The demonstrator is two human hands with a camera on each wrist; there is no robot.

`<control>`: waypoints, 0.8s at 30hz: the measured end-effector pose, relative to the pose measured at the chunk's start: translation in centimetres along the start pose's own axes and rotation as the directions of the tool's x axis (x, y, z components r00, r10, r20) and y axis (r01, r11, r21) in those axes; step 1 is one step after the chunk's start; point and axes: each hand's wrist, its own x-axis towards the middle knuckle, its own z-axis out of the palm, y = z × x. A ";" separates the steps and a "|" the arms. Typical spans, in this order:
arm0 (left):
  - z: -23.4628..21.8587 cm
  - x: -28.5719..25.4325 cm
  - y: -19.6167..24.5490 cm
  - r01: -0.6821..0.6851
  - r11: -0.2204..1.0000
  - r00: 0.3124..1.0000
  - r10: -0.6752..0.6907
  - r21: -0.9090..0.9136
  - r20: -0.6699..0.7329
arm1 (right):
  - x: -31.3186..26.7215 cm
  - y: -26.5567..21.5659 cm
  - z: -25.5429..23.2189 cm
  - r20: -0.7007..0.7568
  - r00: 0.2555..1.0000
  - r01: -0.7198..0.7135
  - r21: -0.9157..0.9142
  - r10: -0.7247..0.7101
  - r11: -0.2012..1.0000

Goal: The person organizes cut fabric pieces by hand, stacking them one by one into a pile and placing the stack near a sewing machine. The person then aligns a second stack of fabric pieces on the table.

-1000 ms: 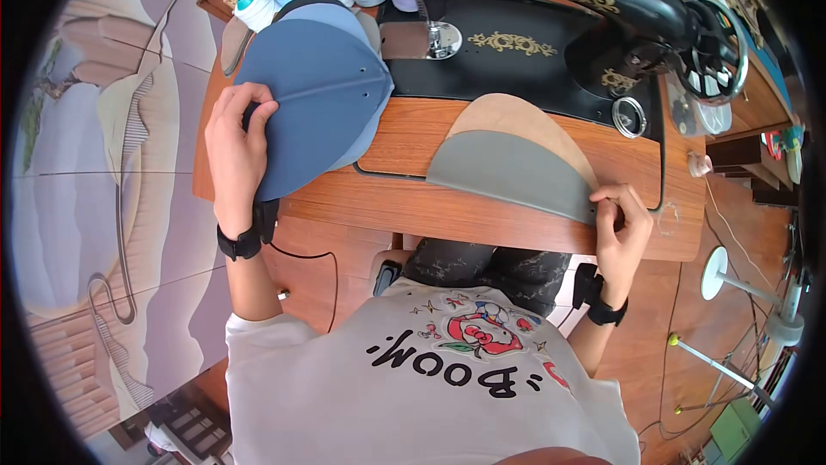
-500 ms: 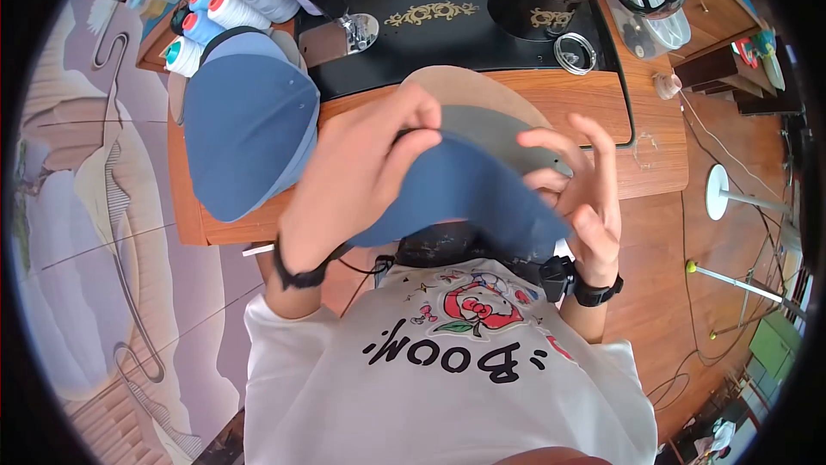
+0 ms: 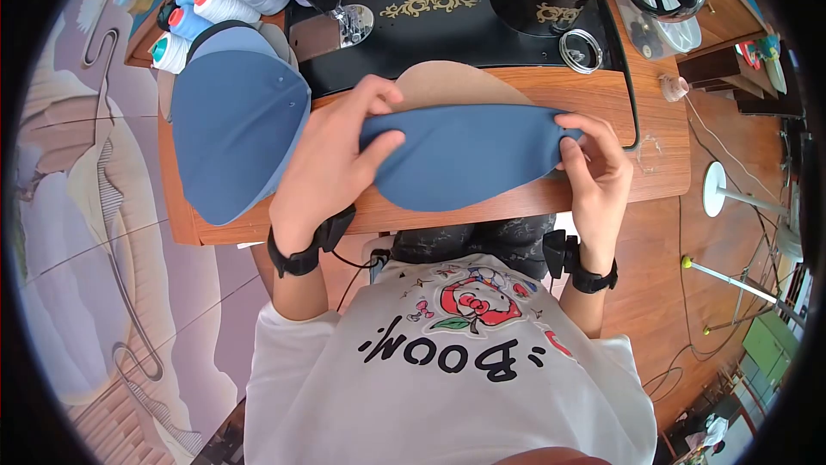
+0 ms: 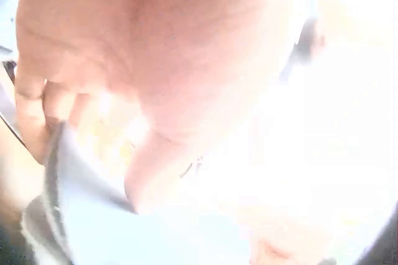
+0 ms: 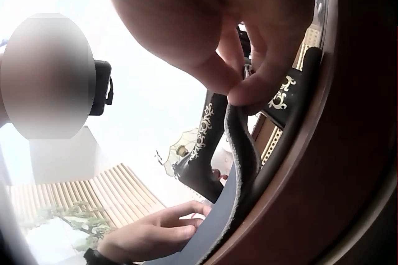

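Observation:
A smooth blue half-oval panel [image 3: 465, 160] spans both hands at the table's front edge, covering most of a grey piece beneath. My right hand [image 3: 598, 168] pinches its right corner between thumb and fingers, near small punched holes. In the right wrist view, thumb and fingertips meet on the panel's layered, fuzzy edge [image 5: 231, 147]. At the left end my left hand [image 3: 327, 160] holds the panel, thumb in front and fingers behind. A tan piece [image 3: 456, 82] shows above the blue panel. Left of my left hand lies a stack of blue panels [image 3: 237, 134].
Behind the work stands a black sewing machine [image 3: 430, 5] with gold ornament. Thread cones [image 3: 224, 2] crowd the back left. A round glass-like lid [image 3: 580, 51] sits on the right of the machine bed, and a small spool [image 3: 675, 87] near the table's right edge.
My left hand has brought a blue panel from the stack rightward over the grey piece. My right hand left the grey piece's corner, spread its fingers, and now pinches the blue panel's right corner.

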 end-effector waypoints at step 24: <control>2.5 -4.5 -0.5 -0.033 0.999 0.970 0.035 0.012 -0.239 | -1.4 0.4 -1.3 0.150 0.969 0.243 -0.454 -0.196 0.857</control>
